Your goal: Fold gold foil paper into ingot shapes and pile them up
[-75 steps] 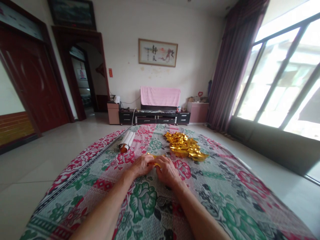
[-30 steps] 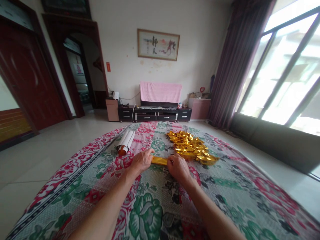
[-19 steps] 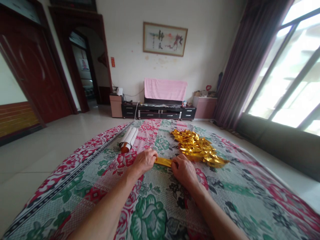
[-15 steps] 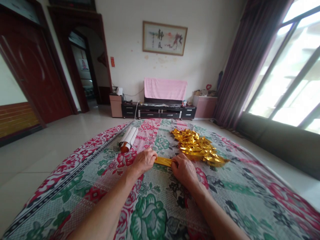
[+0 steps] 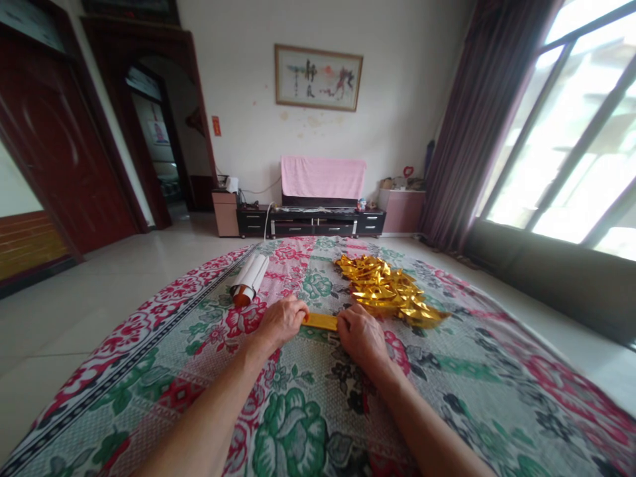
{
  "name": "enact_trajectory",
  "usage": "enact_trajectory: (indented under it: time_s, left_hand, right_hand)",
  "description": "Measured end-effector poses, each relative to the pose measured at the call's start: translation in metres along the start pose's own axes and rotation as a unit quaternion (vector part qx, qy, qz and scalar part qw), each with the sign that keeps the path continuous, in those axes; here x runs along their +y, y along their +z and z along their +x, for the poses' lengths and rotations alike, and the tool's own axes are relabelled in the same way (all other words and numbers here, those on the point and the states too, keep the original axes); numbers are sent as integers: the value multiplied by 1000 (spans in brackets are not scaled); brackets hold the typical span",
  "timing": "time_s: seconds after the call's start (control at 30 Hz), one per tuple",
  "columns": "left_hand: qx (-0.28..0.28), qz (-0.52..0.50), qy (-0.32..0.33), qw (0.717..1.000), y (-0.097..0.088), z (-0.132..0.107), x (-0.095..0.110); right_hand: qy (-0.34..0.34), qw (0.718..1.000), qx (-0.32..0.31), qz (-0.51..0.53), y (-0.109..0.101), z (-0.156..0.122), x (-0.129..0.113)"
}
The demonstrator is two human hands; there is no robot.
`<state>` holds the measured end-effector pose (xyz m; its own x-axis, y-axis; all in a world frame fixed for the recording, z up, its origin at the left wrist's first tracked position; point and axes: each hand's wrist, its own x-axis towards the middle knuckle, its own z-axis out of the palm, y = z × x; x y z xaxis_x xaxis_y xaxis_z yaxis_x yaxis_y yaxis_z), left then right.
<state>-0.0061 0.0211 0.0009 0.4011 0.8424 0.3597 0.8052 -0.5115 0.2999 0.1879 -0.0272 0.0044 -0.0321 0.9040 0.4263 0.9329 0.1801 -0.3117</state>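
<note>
Your left hand and right hand each pinch one end of the gold foil strip, which lies on the tablecloth between them. Hold both ends level and press the fold evenly; such thin foil probably wrinkles easily.

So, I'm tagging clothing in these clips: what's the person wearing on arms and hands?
Nothing shows: both forearms are bare, no sleeves in view. The left hand and right hand have no gloves, and neither wrist has a watch or bracelet.
</note>
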Motion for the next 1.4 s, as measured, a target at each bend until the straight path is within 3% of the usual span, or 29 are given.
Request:
enact_trajectory:
  time_s: [1.4]
  left_hand:
    - [-12, 42, -25, 999, -1, 2, 6]
  right_hand:
    - [58, 996, -56, -24, -7, 5, -9]
